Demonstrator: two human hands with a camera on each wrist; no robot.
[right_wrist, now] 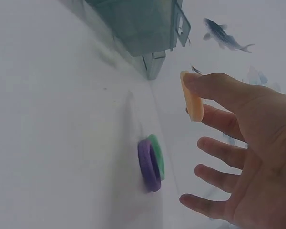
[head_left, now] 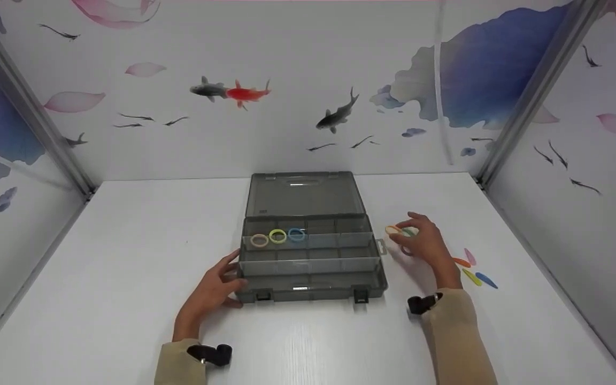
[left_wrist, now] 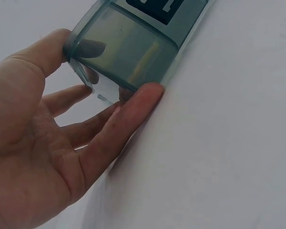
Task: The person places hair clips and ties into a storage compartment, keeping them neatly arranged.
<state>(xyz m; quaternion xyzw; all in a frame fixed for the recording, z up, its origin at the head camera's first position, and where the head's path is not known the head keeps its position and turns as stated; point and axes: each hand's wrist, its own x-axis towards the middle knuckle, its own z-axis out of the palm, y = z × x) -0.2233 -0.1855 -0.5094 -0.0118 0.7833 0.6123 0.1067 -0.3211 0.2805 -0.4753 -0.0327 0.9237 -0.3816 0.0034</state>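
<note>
A grey translucent divider box (head_left: 308, 294) lies with its lid (head_left: 305, 195) laid back. My left hand (head_left: 213, 286) holds its front left corner, thumb and fingers on either side in the left wrist view. At the back row are a pale pink hair tie (head_left: 259, 246), a yellow hair tie (head_left: 277, 242) and a blue hair tie (head_left: 297, 240). Right of the box, my right hand (head_left: 424, 243) pinches an orange hair tie (right_wrist: 194, 102) between thumb and index finger, above the table. Below it are a purple hair tie (right_wrist: 146, 167) and a green hair tie (right_wrist: 157, 155).
Several hair clips lie right of my right wrist: pink (head_left: 470, 256), orange (head_left: 462, 262), yellow (head_left: 471, 277) and blue (head_left: 486, 280). A hanging tab (head_left: 380, 246) sticks out from the box's right side. Printed panels (head_left: 297, 53) enclose the white table (head_left: 126, 240).
</note>
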